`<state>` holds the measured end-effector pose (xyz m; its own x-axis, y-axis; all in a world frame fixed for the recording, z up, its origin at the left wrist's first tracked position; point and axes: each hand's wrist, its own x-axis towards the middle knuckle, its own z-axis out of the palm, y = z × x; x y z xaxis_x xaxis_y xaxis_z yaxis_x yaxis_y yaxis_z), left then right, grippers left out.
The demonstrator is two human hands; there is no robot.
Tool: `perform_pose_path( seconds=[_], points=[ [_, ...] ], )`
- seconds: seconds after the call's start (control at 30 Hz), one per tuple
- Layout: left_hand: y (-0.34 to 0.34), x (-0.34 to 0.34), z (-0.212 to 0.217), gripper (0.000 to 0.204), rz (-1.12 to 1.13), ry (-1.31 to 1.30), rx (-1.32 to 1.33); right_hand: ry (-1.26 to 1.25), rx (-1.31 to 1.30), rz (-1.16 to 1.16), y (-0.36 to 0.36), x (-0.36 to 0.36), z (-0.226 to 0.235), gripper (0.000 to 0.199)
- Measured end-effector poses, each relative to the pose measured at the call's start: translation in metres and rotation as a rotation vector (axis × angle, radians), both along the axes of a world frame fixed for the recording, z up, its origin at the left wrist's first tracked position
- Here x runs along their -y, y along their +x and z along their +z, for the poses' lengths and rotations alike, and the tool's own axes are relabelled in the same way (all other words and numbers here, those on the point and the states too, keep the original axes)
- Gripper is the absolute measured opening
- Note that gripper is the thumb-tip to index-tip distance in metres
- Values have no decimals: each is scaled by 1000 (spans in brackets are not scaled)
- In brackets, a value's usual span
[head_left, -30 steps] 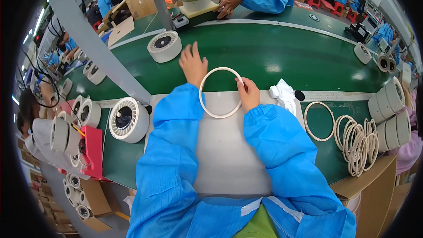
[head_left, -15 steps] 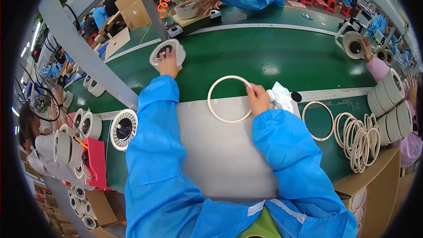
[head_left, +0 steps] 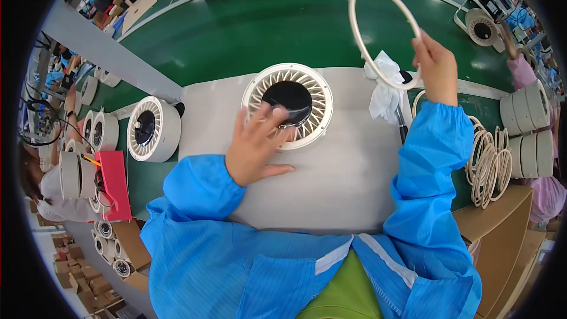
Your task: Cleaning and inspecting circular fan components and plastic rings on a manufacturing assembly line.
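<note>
Ring raised, fan housing face-up on the mat
Right hand (head_left: pixel 436 65) pinches cream ring (head_left: pixel 383 34) aloft, tilted — left hand (head_left: pixel 258 147), fingers spread, touches finned housing (head_left: pixel 288 104)

A round white fan housing (head_left: pixel 287 105) lies flat on the grey mat, its radial vanes circling a black centre disc; its near edge is covered, so contact there is hard to judge. A thin cream-white ring (head_left: pixel 382 34) is held raised above the green belt, tilted, apparently clear of the housing.
</note>
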<state>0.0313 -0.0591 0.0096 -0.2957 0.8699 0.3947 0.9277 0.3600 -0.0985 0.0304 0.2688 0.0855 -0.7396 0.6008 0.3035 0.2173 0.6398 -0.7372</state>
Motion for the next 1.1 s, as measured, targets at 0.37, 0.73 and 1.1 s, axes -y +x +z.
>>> perform_pose_path(
  seconds=[0.37, 0.73, 1.1],
  points=[
    [-54, -23, 5, 61, 146, 1146, 1753, -66, 18, 603, -8, 96, -38, 27],
    [-59, -20, 5, 48, 223, 1145, 1859, 236, 211, 520, 8, 109, -33, 27],
    [-42, -33, 40, 33, 664, 295, 693, 722, 18, 293, 6, 120, -51, 27]
  ],
)
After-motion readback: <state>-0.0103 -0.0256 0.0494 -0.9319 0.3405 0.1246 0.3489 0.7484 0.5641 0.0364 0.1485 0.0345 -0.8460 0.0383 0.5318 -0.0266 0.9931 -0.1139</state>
